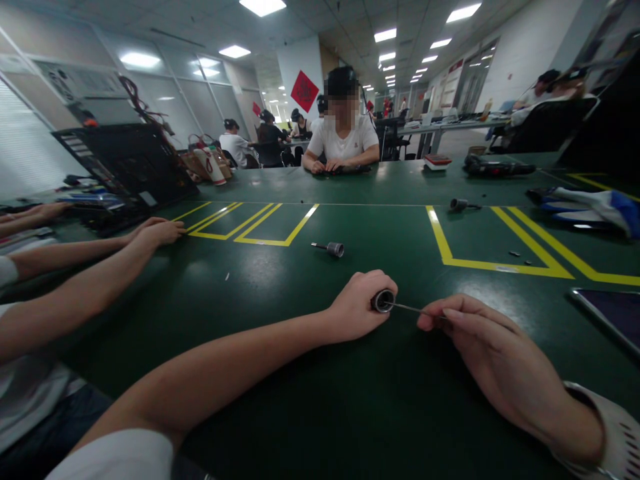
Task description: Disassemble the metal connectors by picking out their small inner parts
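Observation:
My left hand (359, 305) is closed around a small dark metal cylinder (383, 301), its round open end facing right. My right hand (473, 333) pinches a thin metal rod (407, 309) whose tip sits at the cylinder's opening. Both hands rest low on the green table (280, 373). A second cylinder with a rod in it (330, 249) lies on the table farther away, apart from both hands.
A co-worker's forearms (90, 267) reach in from the left. A person in a white shirt (344, 137) sits across. An open black case (125, 167) stands at the back left, a tablet (610, 313) at the right edge, another small part (460, 205) and a blue-white cloth (590, 203) beyond the yellow lines.

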Motion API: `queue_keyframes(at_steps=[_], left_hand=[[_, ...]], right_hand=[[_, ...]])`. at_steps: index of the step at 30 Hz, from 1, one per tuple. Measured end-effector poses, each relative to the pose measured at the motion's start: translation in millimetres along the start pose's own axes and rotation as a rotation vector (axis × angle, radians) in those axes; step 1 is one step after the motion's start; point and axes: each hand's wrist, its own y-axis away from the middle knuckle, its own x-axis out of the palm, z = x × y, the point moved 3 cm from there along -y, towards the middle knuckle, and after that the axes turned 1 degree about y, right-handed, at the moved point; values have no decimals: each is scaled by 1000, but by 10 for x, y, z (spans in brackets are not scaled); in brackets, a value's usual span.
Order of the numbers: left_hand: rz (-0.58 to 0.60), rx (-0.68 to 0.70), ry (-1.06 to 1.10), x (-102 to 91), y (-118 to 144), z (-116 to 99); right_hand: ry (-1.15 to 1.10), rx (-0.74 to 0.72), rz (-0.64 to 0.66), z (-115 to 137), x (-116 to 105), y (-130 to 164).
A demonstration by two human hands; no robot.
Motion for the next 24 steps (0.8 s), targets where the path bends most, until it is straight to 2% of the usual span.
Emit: queue_keyframes(at_steps=[5, 10, 12, 15, 20, 24], left_hand=[[26, -19, 7, 4, -8, 6], [0, -7, 29, 31, -15, 24], [-10, -6, 35, 36, -16, 38], [-16, -4, 53, 32, -17, 57], [-9, 16, 72, 37, -16, 60], [-15, 19, 42, 42, -9, 31]], right_hand=[[105, -107, -9, 19, -14, 30], [403, -205, 16, -14, 8, 68], [456, -222, 26, -29, 18, 74], [407, -174, 64, -45, 28, 60], [173, -17, 74, -38, 40, 14], [38, -54, -18, -3, 11, -25]])
